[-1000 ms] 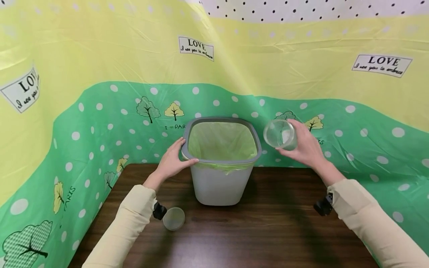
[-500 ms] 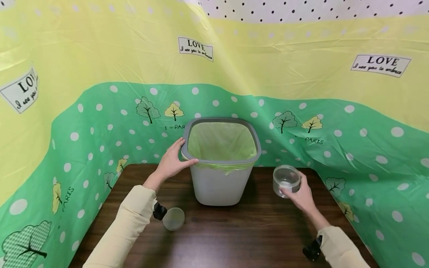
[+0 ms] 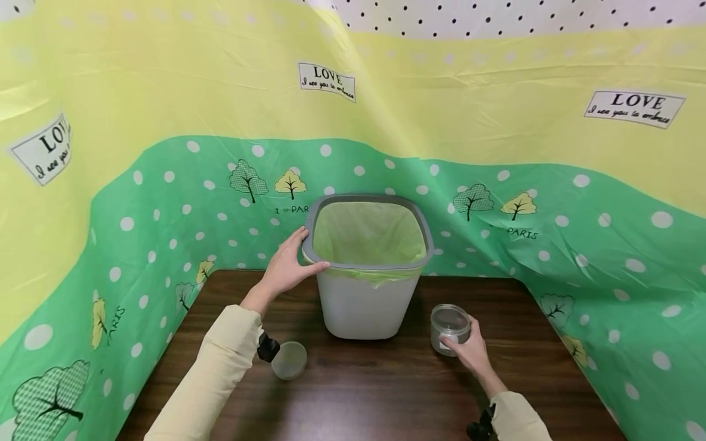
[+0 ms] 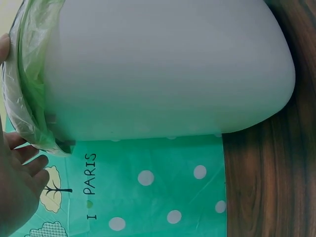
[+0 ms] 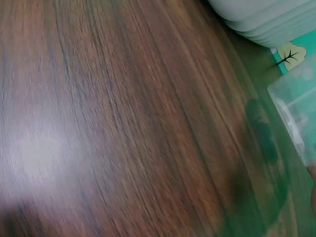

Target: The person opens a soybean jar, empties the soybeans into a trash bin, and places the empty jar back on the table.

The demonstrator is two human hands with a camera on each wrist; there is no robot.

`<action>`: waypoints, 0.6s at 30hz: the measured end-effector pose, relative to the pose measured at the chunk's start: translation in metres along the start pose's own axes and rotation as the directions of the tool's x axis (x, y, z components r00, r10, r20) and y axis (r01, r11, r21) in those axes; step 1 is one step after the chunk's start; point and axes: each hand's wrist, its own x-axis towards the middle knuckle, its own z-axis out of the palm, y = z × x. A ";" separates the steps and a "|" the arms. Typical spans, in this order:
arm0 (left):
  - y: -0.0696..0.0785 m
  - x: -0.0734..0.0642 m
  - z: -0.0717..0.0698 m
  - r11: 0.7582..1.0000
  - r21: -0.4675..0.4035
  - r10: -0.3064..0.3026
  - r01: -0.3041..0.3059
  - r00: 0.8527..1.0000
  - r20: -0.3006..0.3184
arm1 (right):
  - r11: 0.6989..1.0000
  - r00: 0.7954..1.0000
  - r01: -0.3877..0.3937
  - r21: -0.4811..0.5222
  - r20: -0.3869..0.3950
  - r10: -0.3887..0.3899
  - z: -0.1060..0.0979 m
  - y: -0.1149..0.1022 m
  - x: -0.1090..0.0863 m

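A grey trash bin [image 3: 366,303] with a darker grey rim and a green liner bag [image 3: 368,233] stands upright at the table's back. My left hand [image 3: 287,266] holds its near left corner, thumb on the front rim and fingers along the left side. In the left wrist view, those fingers [image 4: 34,165] are beside the liner's folded edge. Right of the bin, my right hand [image 3: 469,349] grips a clear jar [image 3: 448,324], upright and uncovered, with a white label low on its side. The right wrist view catches only part of the jar [image 5: 301,106].
A round clear lid [image 3: 289,360] lies on the dark wood table [image 3: 375,398], close to the left wrist's black camera [image 3: 268,347]. A patterned green and yellow curtain [image 3: 220,202] hangs around the table's back and sides.
My right hand has lowered the jar from beside the bin's rim to close over the table, turning it from tilted to upright. The left hand keeps its place.
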 end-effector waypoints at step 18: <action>0.001 0.000 0.005 1.000 -0.013 -0.009 0.009 1.000 -0.010 | 1.000 0.998 -0.005 -0.017 0.068 0.006 0.003 0.015 -0.006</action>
